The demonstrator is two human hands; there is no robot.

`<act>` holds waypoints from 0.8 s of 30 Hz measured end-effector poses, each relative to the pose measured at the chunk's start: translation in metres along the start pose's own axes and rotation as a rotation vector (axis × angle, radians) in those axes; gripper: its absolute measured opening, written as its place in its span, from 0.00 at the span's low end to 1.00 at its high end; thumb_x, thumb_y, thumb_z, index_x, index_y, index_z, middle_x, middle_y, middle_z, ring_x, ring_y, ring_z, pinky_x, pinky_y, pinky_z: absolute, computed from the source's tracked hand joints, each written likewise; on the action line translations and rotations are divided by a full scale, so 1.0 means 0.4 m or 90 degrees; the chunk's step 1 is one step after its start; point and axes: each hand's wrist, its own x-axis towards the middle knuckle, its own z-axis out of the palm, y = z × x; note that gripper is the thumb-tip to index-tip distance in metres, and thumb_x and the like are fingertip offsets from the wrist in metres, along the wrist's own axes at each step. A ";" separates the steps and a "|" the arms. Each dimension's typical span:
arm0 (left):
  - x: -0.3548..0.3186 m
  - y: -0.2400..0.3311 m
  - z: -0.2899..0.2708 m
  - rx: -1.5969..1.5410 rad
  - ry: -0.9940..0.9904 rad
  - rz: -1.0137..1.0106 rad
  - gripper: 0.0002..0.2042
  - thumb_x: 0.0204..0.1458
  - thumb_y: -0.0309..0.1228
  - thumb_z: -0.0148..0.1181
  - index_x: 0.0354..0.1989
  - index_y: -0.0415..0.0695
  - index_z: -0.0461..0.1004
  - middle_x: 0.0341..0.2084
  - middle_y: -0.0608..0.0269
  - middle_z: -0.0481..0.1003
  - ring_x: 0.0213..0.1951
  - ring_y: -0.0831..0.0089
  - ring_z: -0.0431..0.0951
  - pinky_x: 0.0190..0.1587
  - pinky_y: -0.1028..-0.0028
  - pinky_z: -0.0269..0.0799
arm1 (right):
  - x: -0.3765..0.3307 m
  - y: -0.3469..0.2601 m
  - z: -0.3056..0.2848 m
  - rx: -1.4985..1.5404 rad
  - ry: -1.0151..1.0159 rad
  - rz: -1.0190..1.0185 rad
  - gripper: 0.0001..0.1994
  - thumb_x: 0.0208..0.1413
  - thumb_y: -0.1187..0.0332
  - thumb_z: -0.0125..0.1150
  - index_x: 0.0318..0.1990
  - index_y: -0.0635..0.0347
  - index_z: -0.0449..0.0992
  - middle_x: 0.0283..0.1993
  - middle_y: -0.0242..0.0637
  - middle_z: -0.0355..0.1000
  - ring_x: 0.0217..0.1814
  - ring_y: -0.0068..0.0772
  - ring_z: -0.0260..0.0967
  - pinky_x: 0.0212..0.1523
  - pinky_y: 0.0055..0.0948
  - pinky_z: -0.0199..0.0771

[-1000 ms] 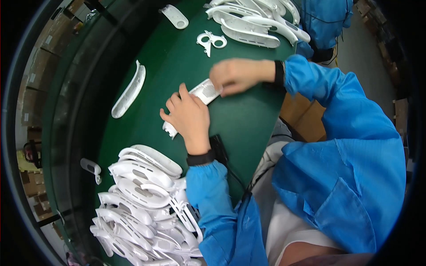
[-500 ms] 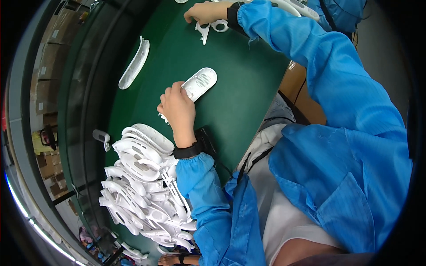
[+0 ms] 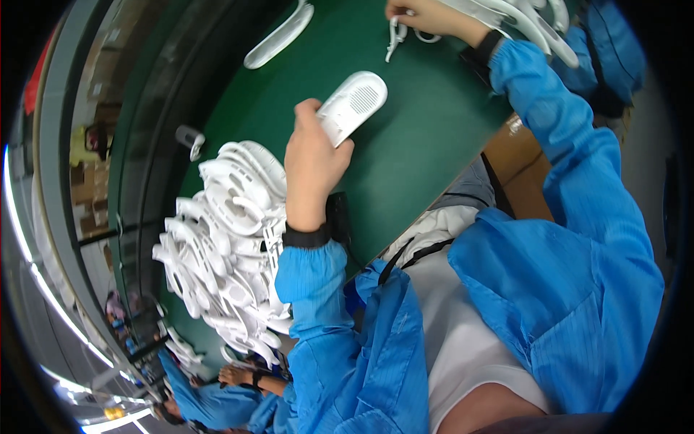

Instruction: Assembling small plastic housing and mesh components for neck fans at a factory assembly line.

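Head view: perforated white shell (image 3: 359,100) is gripped near one end by the left hand (image 3: 314,163), over the green desk (image 3: 426,137); shell-desk contact can't be told. Small white ringed piece (image 3: 393,36) appears to be touched by the right hand (image 3: 430,14); whether it's pinched can't be told. Step judged to be pickup of that piece. Firm fingertip pinch seems called for next, with the nearby curved parts (image 3: 536,27) left undisturbed.
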 end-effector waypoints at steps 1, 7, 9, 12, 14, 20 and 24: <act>-0.022 0.012 -0.038 -0.026 0.048 -0.029 0.24 0.40 0.27 0.61 0.48 0.41 0.62 0.36 0.42 0.73 0.39 0.44 0.75 0.42 0.60 0.70 | -0.006 0.006 -0.003 -0.009 -0.020 0.007 0.06 0.55 0.71 0.55 0.37 0.62 0.74 0.31 0.38 0.75 0.33 0.31 0.73 0.37 0.30 0.72; -0.116 -0.170 -0.260 -0.250 0.014 -0.270 0.16 0.54 0.36 0.59 0.42 0.34 0.71 0.30 0.63 0.74 0.30 0.76 0.73 0.33 0.75 0.68 | 0.006 0.036 0.054 0.138 -0.027 -0.087 0.07 0.54 0.72 0.54 0.39 0.62 0.72 0.33 0.32 0.71 0.34 0.24 0.68 0.36 0.24 0.68; -0.137 -0.281 -0.273 -0.298 -0.011 -0.274 0.15 0.54 0.34 0.61 0.44 0.36 0.70 0.29 0.67 0.74 0.28 0.81 0.71 0.29 0.77 0.67 | 0.028 0.028 0.054 0.255 -0.072 -0.102 0.06 0.56 0.73 0.51 0.40 0.64 0.70 0.32 0.28 0.68 0.35 0.16 0.64 0.35 0.19 0.65; -0.134 -0.300 -0.274 -0.203 -0.030 -0.342 0.20 0.50 0.29 0.63 0.50 0.37 0.68 0.30 0.66 0.75 0.26 0.81 0.72 0.27 0.79 0.66 | 0.093 0.004 0.058 0.329 -0.135 -0.027 0.10 0.56 0.73 0.47 0.45 0.61 0.69 0.31 0.27 0.65 0.29 0.17 0.63 0.30 0.20 0.65; -0.135 -0.321 -0.275 -0.064 0.027 -0.339 0.19 0.47 0.27 0.65 0.46 0.32 0.70 0.29 0.58 0.76 0.28 0.73 0.75 0.32 0.74 0.70 | 0.139 -0.042 0.063 0.306 -0.114 -0.021 0.16 0.55 0.73 0.46 0.52 0.59 0.65 0.30 0.28 0.64 0.27 0.19 0.63 0.28 0.21 0.65; -0.122 -0.348 -0.297 0.136 0.002 -0.338 0.27 0.45 0.31 0.66 0.52 0.28 0.67 0.24 0.55 0.74 0.25 0.70 0.73 0.28 0.70 0.68 | 0.363 -0.026 0.128 0.095 -0.091 0.046 0.35 0.50 0.78 0.43 0.69 0.45 0.48 0.31 0.46 0.70 0.19 0.32 0.64 0.20 0.31 0.67; -0.140 -0.402 -0.290 0.026 0.053 -0.289 0.28 0.49 0.29 0.62 0.57 0.27 0.63 0.21 0.61 0.71 0.22 0.76 0.71 0.23 0.75 0.66 | 0.493 0.012 0.163 -0.037 -0.133 0.141 0.32 0.50 0.76 0.40 0.66 0.42 0.55 0.31 0.40 0.71 0.16 0.27 0.60 0.16 0.28 0.65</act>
